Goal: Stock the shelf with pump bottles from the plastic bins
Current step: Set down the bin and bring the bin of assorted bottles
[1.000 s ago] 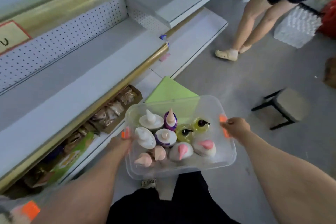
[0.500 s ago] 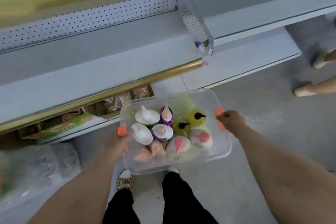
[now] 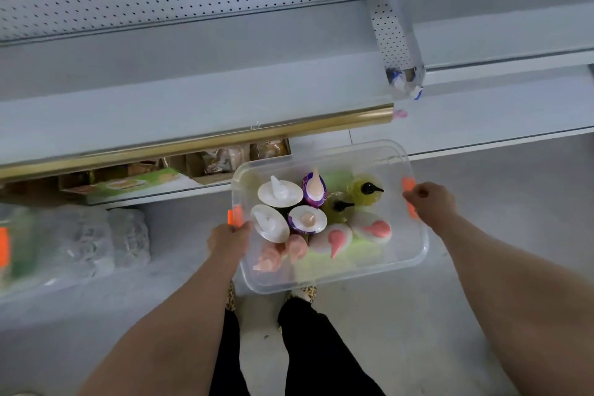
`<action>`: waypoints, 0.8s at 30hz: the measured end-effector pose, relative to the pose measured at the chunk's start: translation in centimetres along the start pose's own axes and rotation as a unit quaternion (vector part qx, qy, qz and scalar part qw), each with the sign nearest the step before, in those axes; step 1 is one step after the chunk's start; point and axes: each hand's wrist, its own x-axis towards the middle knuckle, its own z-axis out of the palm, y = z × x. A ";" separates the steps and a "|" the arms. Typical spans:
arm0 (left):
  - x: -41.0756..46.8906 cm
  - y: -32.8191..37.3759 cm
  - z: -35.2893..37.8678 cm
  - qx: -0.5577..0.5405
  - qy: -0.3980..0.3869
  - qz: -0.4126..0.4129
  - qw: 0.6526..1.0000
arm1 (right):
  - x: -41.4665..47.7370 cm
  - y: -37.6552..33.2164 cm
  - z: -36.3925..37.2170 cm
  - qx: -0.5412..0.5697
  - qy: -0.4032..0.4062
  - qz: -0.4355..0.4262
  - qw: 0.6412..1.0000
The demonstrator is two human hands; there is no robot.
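While held above the floor (image 3: 501, 202), plastic bin (image 3: 405, 253) of pump bottles (image 3: 308, 219) hangs just before shelf (image 3: 193, 112) front edge; left grip (image 3: 229, 236), right grip (image 3: 430, 199) clamp its orange handles (image 3: 408, 185).

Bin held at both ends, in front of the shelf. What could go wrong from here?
1. The left hand and right hand each grip only one end of the clear bin; freeing one to pick a bottle would likely tip it.
2. The pump bottles stand loose, the pink-topped ones already leaning; a tilt may topple them.
3. Lifting the bin could knock its rim on the gold shelf edge.
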 end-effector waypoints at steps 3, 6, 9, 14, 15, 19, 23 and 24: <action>-0.5 0.0 0.2 -0.001 0.007 0.002 1.000 | 0.0 0.2 0.1 -0.008 0.005 -0.012 1.000; -0.9 -0.2 0.5 -0.002 0.021 0.012 1.000 | -0.1 0.1 0.3 -0.007 0.009 -0.009 1.000; -1.8 -0.5 0.6 -0.010 0.026 0.019 0.999 | -1.0 -0.4 0.5 -0.022 0.002 0.009 1.000; -3.7 -0.7 -1.0 -0.010 0.007 0.056 0.998 | -5.0 -2.7 1.1 -0.042 0.009 0.032 0.999; -4.2 -0.6 -1.8 -0.009 0.012 0.072 0.997 | -6.1 -3.7 1.0 -0.051 0.010 0.017 0.999; -6.5 -0.6 -7.0 -0.069 0.037 0.150 0.986 | -11.4 -9.2 0.2 -0.084 0.014 -0.092 0.992; -8.6 -1.8 -14.3 -0.046 0.100 0.248 0.963 | -18.9 -16.0 0.1 -0.102 0.021 -0.212 0.972; -9.2 -2.5 -16.3 -0.037 0.113 0.272 0.955 | -21.1 -17.5 0.2 -0.109 0.029 -0.241 0.964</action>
